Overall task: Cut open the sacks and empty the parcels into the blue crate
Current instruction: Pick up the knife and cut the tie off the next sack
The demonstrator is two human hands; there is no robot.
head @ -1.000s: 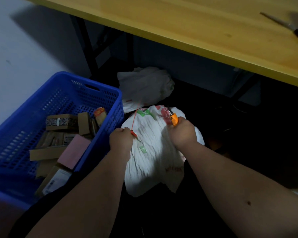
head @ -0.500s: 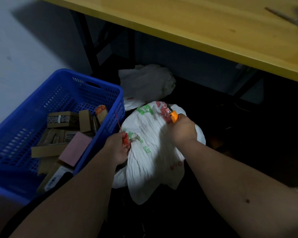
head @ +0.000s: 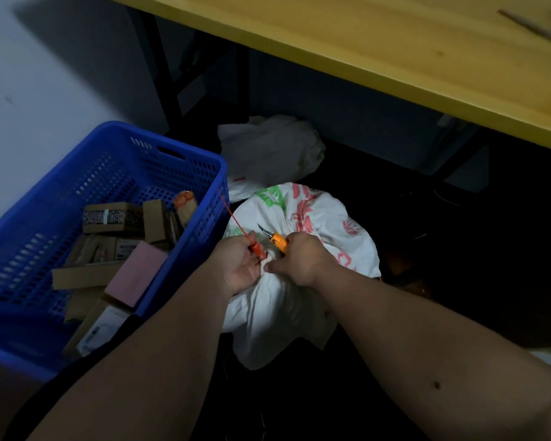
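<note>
**Sack, cutter and a half-full crate under the workbench**

So the sack [head: 303,249] is a soft white woven-looking bag with red and green print on it, all wrinkled and bunched up at the neck, sitting on the dark floor just right of the blue crate [head: 77,198]. The left hand [head: 240,265] has its fingers curled around the gathered neck and pinches a thin red tie [head: 236,222], which sticks up stiffly toward the crate wall (looks like a plastic zip seal, but it's too small to be sure). The right hand [head: 299,259] is fisted around a small cutter [head: 274,238] with an orange handle and a short curved metal blade, the tip pointing left toward the tie, and its thumb presses on the cloth right next to the left hand.

The crate is rigid plastic with perforated mesh walls and a handle slot, and it's got parcels [head: 115,249] piled in it: brown cardboard boxes at all angles, one flat pink one, one with a white label.

Behind the sack there's a second white sack [head: 268,151], crumpled and limp. Over everything runs a yellow wooden tabletop [head: 379,49], smooth, on black metal legs, with a blurry tool [head: 535,30] lying on it at the far right. Pale grey wall at left, and it's pretty dim underneath.
</note>
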